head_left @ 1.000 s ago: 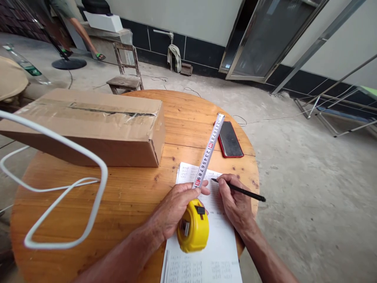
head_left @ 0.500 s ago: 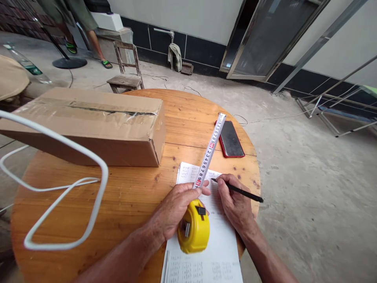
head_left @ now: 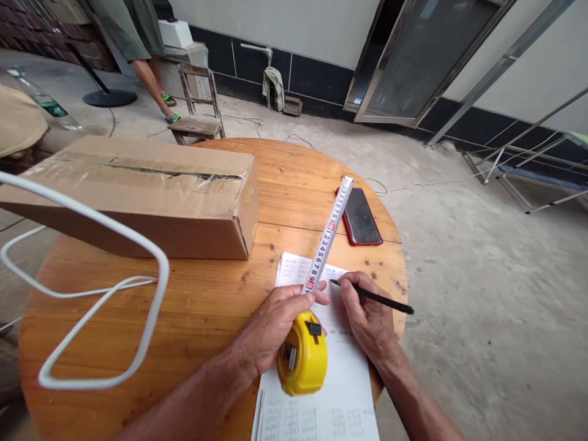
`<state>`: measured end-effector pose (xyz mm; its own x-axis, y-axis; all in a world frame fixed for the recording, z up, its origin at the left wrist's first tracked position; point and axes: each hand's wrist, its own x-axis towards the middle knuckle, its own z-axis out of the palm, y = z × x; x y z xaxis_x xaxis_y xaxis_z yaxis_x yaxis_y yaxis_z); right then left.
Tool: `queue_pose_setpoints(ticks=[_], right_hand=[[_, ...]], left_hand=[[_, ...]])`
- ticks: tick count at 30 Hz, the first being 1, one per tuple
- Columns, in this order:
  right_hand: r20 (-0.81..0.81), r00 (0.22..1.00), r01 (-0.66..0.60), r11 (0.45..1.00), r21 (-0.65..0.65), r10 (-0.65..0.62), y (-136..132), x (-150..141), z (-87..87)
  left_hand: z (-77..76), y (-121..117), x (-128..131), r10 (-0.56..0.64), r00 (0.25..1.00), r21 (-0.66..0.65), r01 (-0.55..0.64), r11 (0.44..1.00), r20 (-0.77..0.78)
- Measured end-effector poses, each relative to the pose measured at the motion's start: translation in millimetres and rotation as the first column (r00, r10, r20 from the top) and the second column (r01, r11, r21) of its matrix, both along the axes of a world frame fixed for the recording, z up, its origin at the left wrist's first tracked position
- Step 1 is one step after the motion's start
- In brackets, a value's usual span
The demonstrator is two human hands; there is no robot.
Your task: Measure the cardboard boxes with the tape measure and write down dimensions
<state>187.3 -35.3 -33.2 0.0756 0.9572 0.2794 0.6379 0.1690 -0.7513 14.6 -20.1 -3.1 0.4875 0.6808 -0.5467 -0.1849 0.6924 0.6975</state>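
My left hand (head_left: 275, 321) is wrapped round a yellow tape measure (head_left: 304, 358), the thumb lying at the base of its drawn-out blade. That white blade (head_left: 327, 236) slants up and away over the table, its tip near a red-cased phone (head_left: 361, 214). Between the fingers of my right hand (head_left: 370, 312) is a black pen (head_left: 381, 298), its point at the paper near the written rows. Sheets of paper (head_left: 316, 422) with handwritten columns lie beneath both hands. The tape measure hides part of the writing.
A taped cardboard box (head_left: 197, 236) stands on the round wooden table (head_left: 202, 324), left of the paper. A white bent tube or cable (head_left: 158, 294) loops across the left foreground. Beyond are a small wooden chair (head_left: 197, 125) and a person's legs (head_left: 147, 73).
The person in the background has stepped to the right, towards the wooden chair. My hands, the tape measure and the pen have hardly moved.
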Motion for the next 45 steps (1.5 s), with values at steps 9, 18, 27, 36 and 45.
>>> queue_pose_setpoints(ticks=[9,18,27,36,45], right_hand=[[-0.038,0.998,0.048,0.998,0.037,-0.046,-1.6,1.4,-0.9],[-0.023,0.998,0.055,0.997,0.056,-0.054,-2.3,2.3,-0.5],[0.018,0.999,0.028,0.998,0.056,-0.029,-1.0,0.4,1.2],[-0.019,0.999,0.032,0.999,0.042,-0.031,-2.2,2.2,0.8],[-0.008,1.000,0.023,0.999,0.036,-0.023,-0.9,0.6,1.4]], left_hand=[[-1.5,-0.3,-0.5,-0.013,1.000,0.020,0.013,1.000,0.010],[-0.4,-0.3,-0.1,-0.017,1.000,0.027,0.017,1.000,0.011],[-1.3,0.4,-0.5,-0.008,1.000,0.027,0.008,1.000,0.015],[-2.4,0.6,-1.1,-0.008,1.000,0.004,0.008,1.000,0.008],[-1.8,1.0,0.0,-0.001,1.000,0.011,0.001,1.000,0.027]])
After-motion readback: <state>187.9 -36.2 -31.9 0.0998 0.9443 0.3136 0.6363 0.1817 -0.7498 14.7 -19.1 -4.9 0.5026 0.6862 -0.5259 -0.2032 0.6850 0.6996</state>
